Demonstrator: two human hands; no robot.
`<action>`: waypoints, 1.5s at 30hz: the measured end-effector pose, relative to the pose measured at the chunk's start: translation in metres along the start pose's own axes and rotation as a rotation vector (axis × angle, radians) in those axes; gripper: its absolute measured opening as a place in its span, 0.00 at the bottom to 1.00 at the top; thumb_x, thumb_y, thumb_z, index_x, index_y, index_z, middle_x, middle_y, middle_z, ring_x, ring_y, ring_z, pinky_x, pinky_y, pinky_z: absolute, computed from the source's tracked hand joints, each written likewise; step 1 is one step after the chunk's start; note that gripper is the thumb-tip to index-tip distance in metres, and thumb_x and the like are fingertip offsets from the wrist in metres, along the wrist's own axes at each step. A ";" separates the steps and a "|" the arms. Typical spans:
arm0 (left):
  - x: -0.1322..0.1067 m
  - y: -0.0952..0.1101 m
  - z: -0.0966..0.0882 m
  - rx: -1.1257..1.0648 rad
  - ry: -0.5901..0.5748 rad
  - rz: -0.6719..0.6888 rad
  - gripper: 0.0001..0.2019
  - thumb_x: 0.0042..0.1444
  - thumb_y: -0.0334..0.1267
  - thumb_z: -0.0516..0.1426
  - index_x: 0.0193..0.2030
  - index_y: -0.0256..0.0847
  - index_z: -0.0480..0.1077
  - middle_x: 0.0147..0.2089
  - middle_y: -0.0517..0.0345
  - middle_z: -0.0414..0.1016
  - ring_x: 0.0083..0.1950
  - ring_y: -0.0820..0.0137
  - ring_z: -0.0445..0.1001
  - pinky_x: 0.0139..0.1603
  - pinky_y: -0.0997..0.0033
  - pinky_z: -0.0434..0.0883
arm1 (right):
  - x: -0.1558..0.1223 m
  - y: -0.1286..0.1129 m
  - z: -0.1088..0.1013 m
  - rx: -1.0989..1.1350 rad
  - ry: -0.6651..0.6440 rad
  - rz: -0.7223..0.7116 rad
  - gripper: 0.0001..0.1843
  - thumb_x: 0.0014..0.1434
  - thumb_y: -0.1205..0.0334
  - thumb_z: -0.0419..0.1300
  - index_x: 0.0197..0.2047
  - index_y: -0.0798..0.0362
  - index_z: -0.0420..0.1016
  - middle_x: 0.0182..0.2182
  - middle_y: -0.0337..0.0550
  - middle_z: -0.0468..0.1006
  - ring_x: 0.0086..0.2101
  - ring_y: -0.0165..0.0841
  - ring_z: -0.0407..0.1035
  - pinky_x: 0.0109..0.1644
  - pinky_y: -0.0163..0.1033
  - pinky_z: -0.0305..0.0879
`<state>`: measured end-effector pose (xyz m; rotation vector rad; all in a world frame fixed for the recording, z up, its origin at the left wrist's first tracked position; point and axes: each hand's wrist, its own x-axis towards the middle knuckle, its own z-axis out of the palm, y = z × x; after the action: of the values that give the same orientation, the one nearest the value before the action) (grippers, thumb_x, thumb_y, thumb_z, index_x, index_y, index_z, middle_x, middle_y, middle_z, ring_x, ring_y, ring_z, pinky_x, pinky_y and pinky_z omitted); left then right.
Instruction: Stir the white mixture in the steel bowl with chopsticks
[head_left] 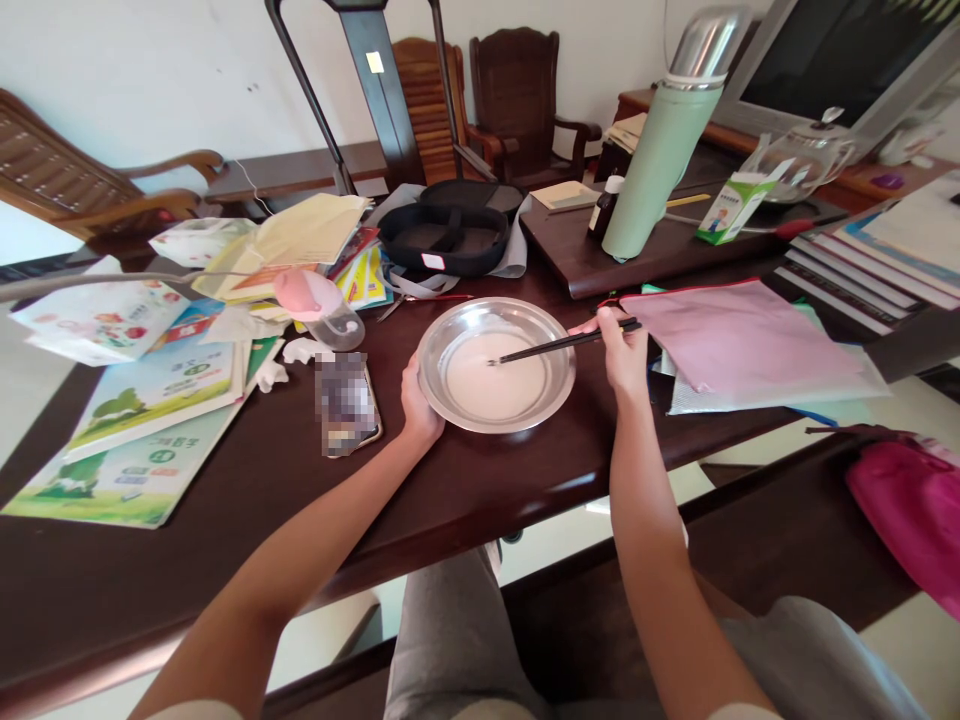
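Note:
A shallow metal bowl [561,378] rests on the dark wooden table, with a smooth, milky white mixture [487,392] covering its bottom. My left hand [420,402] is closed on the bowl's left rim, its fingers partly hidden behind and below the edge. In my right hand [619,350], to the right of the bowl, is a pair of black chopsticks [555,345]. They slant leftward over the rim, and their tips touch the white mixture near the middle.
Left of the bowl lie a phone [349,405], a pink-topped clear bottle [319,308] and several booklets [157,400]. A black case [450,235] sits behind. To the right are a pink zip pouch [712,325] and a tilted green thermos [664,150].

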<state>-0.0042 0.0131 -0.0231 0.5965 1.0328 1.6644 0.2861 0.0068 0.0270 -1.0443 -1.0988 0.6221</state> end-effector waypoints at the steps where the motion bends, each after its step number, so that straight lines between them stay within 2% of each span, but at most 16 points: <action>1: 0.000 0.000 0.000 0.002 0.004 0.000 0.18 0.61 0.60 0.69 0.43 0.48 0.85 0.45 0.56 0.91 0.58 0.54 0.88 0.64 0.58 0.80 | 0.001 0.001 -0.001 0.004 0.049 0.002 0.39 0.63 0.17 0.69 0.25 0.43 0.71 0.20 0.36 0.80 0.33 0.45 0.89 0.49 0.53 0.88; 3: 0.000 0.000 0.000 0.007 0.006 -0.001 0.18 0.60 0.60 0.69 0.43 0.48 0.84 0.45 0.56 0.91 0.58 0.54 0.88 0.63 0.58 0.81 | 0.001 0.003 -0.002 0.010 0.074 0.014 0.39 0.64 0.17 0.68 0.24 0.42 0.69 0.18 0.36 0.78 0.33 0.45 0.88 0.48 0.52 0.88; 7: -0.001 0.001 0.002 -0.015 0.015 -0.013 0.17 0.61 0.59 0.69 0.43 0.48 0.86 0.45 0.56 0.92 0.59 0.53 0.88 0.64 0.57 0.81 | -0.002 0.000 0.001 -0.012 -0.093 0.030 0.39 0.62 0.17 0.70 0.23 0.42 0.71 0.20 0.38 0.80 0.33 0.46 0.88 0.48 0.53 0.88; 9: -0.002 0.002 0.003 -0.036 0.022 -0.022 0.16 0.61 0.57 0.70 0.43 0.48 0.86 0.46 0.56 0.93 0.58 0.54 0.89 0.64 0.58 0.82 | -0.003 -0.001 0.002 -0.020 -0.126 0.019 0.38 0.61 0.17 0.70 0.25 0.43 0.73 0.21 0.38 0.82 0.33 0.46 0.88 0.48 0.53 0.88; 15: -0.001 0.003 0.002 -0.038 0.018 -0.033 0.13 0.65 0.55 0.69 0.41 0.48 0.87 0.45 0.57 0.92 0.57 0.56 0.89 0.63 0.61 0.81 | 0.002 0.004 -0.003 0.031 0.046 0.018 0.39 0.62 0.18 0.71 0.23 0.42 0.70 0.19 0.37 0.79 0.34 0.46 0.89 0.48 0.53 0.89; 20: -0.001 0.002 0.001 -0.028 0.020 -0.026 0.14 0.64 0.56 0.69 0.41 0.48 0.86 0.47 0.55 0.93 0.60 0.54 0.88 0.66 0.57 0.81 | -0.003 0.002 0.001 0.027 -0.112 0.003 0.37 0.63 0.19 0.72 0.24 0.43 0.75 0.22 0.38 0.82 0.33 0.45 0.88 0.48 0.53 0.88; 22: 0.000 0.001 0.000 -0.020 0.011 -0.016 0.16 0.62 0.57 0.70 0.43 0.48 0.86 0.46 0.56 0.92 0.59 0.53 0.88 0.66 0.57 0.81 | -0.003 0.001 0.003 0.009 -0.132 -0.021 0.36 0.63 0.19 0.72 0.26 0.44 0.79 0.23 0.38 0.84 0.32 0.44 0.88 0.48 0.53 0.87; 24: 0.001 0.000 -0.001 -0.017 0.003 -0.007 0.17 0.62 0.58 0.70 0.44 0.47 0.86 0.45 0.56 0.92 0.58 0.54 0.88 0.64 0.58 0.81 | -0.002 0.001 0.003 0.011 -0.066 -0.038 0.36 0.63 0.19 0.72 0.27 0.44 0.78 0.23 0.37 0.83 0.32 0.44 0.88 0.48 0.52 0.87; 27: 0.001 -0.002 -0.001 -0.035 0.015 -0.006 0.16 0.61 0.57 0.70 0.43 0.47 0.86 0.45 0.57 0.92 0.54 0.57 0.88 0.61 0.60 0.81 | 0.003 0.003 0.001 0.040 0.126 -0.039 0.39 0.64 0.18 0.69 0.24 0.44 0.73 0.19 0.34 0.77 0.29 0.42 0.86 0.45 0.49 0.86; 29: 0.001 -0.002 -0.001 -0.061 0.017 -0.012 0.15 0.61 0.56 0.71 0.42 0.47 0.86 0.44 0.58 0.92 0.51 0.58 0.88 0.59 0.62 0.82 | 0.004 0.005 0.000 0.060 0.170 -0.031 0.39 0.65 0.19 0.69 0.22 0.43 0.71 0.17 0.34 0.74 0.27 0.41 0.85 0.43 0.47 0.85; 33: 0.000 0.000 0.000 -0.083 0.003 -0.018 0.14 0.62 0.55 0.71 0.42 0.47 0.87 0.45 0.58 0.93 0.51 0.58 0.89 0.60 0.61 0.83 | -0.002 0.003 0.002 0.042 -0.064 -0.017 0.38 0.63 0.19 0.71 0.23 0.44 0.75 0.19 0.37 0.79 0.28 0.42 0.86 0.44 0.49 0.86; 35: 0.000 0.001 0.001 -0.071 0.006 -0.024 0.14 0.62 0.54 0.71 0.42 0.47 0.87 0.46 0.57 0.93 0.52 0.57 0.89 0.61 0.61 0.83 | -0.004 0.001 0.003 0.016 -0.135 -0.017 0.37 0.62 0.19 0.72 0.25 0.44 0.77 0.22 0.38 0.83 0.30 0.43 0.87 0.45 0.50 0.87; 38: 0.000 0.002 0.001 -0.063 0.012 -0.030 0.13 0.63 0.52 0.70 0.42 0.46 0.88 0.45 0.57 0.93 0.53 0.57 0.89 0.61 0.60 0.83 | -0.002 0.000 0.002 0.010 -0.043 -0.029 0.37 0.63 0.18 0.71 0.26 0.44 0.77 0.22 0.37 0.83 0.31 0.44 0.87 0.47 0.51 0.87; 40: 0.001 0.001 0.000 -0.062 0.015 -0.032 0.13 0.64 0.52 0.69 0.42 0.46 0.87 0.44 0.57 0.92 0.54 0.57 0.89 0.61 0.60 0.82 | 0.001 0.002 0.000 0.030 0.084 -0.036 0.38 0.65 0.19 0.69 0.25 0.44 0.73 0.20 0.36 0.79 0.29 0.42 0.86 0.46 0.49 0.87; 42: 0.002 0.000 -0.002 -0.059 0.011 -0.032 0.13 0.64 0.53 0.69 0.42 0.46 0.87 0.44 0.57 0.92 0.55 0.56 0.89 0.62 0.60 0.81 | 0.003 0.003 -0.002 0.049 0.147 -0.034 0.39 0.67 0.20 0.68 0.23 0.43 0.70 0.18 0.35 0.75 0.28 0.41 0.85 0.44 0.48 0.86; 45: 0.002 -0.001 -0.003 -0.068 -0.002 -0.023 0.14 0.63 0.54 0.70 0.43 0.46 0.87 0.46 0.57 0.92 0.55 0.56 0.89 0.63 0.59 0.81 | 0.000 0.002 0.000 0.042 0.010 -0.019 0.39 0.65 0.19 0.69 0.23 0.43 0.70 0.18 0.36 0.76 0.29 0.42 0.85 0.44 0.49 0.86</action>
<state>-0.0066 0.0142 -0.0257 0.5401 0.9741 1.6715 0.2865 0.0078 0.0250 -0.9989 -1.0814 0.6218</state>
